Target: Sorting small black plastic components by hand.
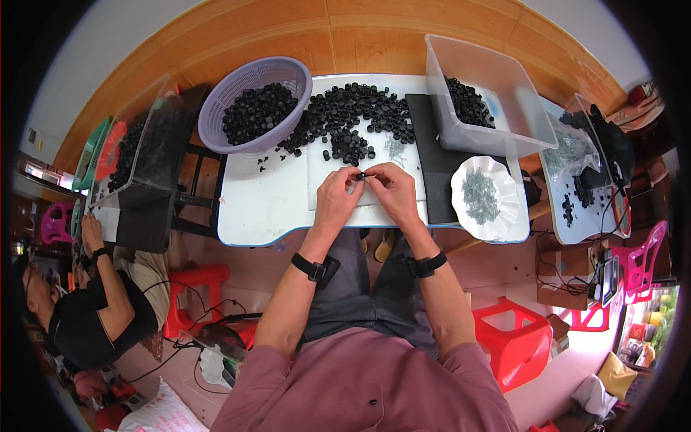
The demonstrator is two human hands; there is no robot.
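Both my hands meet over the front middle of the white table [252,209]. Between the fingertips is a small black round cap-like part [361,176]. My left hand [337,196] pinches it from the left, and my right hand [394,191] has its fingers closed on it from the right. Just beyond my fingers lies a spread pile of black round parts [353,108]. A few small clear pieces [394,149] rest to the right of that pile, on a white sheet. Finer detail of the held part is too small to make out.
A purple basket [209,133] of black parts stands back left; a clear plastic bin [515,129] with more stands back right. A white fluted plate [507,227] of clear pieces sits front right on a black board [435,194]. A co-worker [108,309] sits at the left.
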